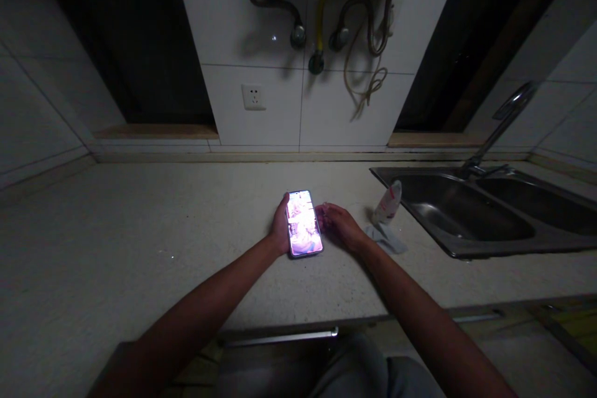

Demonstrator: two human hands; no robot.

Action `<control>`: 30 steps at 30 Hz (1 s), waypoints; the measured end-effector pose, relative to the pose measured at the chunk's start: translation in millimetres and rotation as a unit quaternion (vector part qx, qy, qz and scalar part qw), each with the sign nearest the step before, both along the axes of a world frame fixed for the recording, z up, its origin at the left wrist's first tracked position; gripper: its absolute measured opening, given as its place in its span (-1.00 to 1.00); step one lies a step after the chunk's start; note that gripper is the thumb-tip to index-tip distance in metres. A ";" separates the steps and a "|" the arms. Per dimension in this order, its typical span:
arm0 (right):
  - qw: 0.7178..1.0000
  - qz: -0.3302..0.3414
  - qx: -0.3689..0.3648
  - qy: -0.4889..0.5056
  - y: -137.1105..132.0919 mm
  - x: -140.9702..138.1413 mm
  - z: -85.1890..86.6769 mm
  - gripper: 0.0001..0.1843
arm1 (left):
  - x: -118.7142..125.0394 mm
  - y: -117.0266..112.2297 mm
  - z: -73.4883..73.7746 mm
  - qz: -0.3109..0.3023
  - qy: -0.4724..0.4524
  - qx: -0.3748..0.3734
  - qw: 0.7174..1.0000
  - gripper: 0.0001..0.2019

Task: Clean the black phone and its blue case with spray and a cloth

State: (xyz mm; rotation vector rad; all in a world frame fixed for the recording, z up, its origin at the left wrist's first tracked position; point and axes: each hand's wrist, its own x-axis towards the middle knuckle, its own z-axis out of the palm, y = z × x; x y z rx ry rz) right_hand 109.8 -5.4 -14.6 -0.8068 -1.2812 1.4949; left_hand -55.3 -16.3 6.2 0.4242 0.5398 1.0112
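A lit smartphone (305, 224) with a bright pink and white screen is tilted slightly over the counter. My left hand (280, 225) wraps its left edge, thumb along the side near the top. Just off the phone's right edge is my right hand (340, 224), its fingers loosely bent toward the screen and holding nothing that I can see. The fingertips are dim and partly shaded. Beyond my right wrist, a small white packet with red print (388, 202) stands on the counter, and a crumpled grey-white cloth or tissue (387, 239) lies at its foot.
The pale countertop (116, 249) runs along a tiled wall. A steel double sink (448, 249) with a faucet (501, 127) is at the right. Pipes (321, 6) and a wall socket (254, 97) are behind. A metal handle (284, 338) lies below the front edge.
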 end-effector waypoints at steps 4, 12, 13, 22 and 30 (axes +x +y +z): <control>1.000 0.001 -0.002 0.004 -2.7 -1.5 1.7 -0.57 | 0.0 0.9 0.2 0.017 0.010 -0.018 1.000 -0.35; 1.000 -0.009 0.012 -0.023 -2.6 0.3 3.7 -0.55 | -4.9 9.0 -2.8 0.059 -0.007 -0.028 0.998 -0.18; 1.000 -0.008 0.008 -0.025 -3.1 0.3 4.0 -0.55 | -5.9 9.9 -2.8 0.063 -0.011 -0.029 0.998 -0.17; 0.989 0.108 -0.043 -0.093 -9.2 0.7 -1.1 -0.49 | -15.5 14.5 -2.1 0.079 0.001 -0.028 0.997 -0.17; 0.997 -0.007 0.045 -0.068 -5.2 -7.9 -12.0 -0.57 | -11.8 20.6 -5.7 0.157 0.092 -0.037 0.983 -0.78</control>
